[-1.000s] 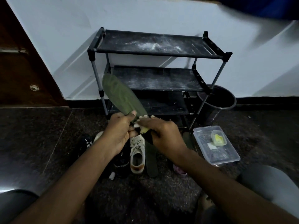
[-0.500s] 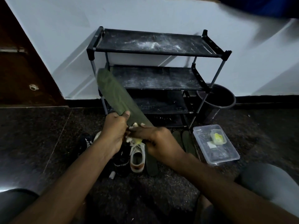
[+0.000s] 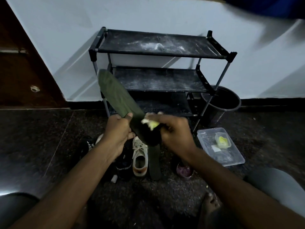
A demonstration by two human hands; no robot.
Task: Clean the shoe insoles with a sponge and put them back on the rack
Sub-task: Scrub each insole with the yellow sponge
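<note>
My left hand (image 3: pixel 119 131) grips a long dark green insole (image 3: pixel 115 94) near its lower half, so the insole slants up and to the left in front of the rack. Against the insole's lower end my right hand (image 3: pixel 175 131) holds a yellow-white sponge (image 3: pixel 151 123). A second green insole (image 3: pixel 154 160) lies flat on the floor below my hands. The black three-shelf rack (image 3: pixel 158 45) stands against the wall, its shelves dusty and bare.
A white sneaker (image 3: pixel 140 157) and dark shoes (image 3: pixel 123 161) lie on the floor under my hands. A clear plastic box (image 3: pixel 231 156) with a small yellow container sits at the right, a black bucket (image 3: pixel 222 100) beside the rack, a small purple bowl (image 3: pixel 184 170) near my right wrist.
My right hand with the sponge has slid to the right along the insole's lower end. The insole has tilted slightly in my left hand.
</note>
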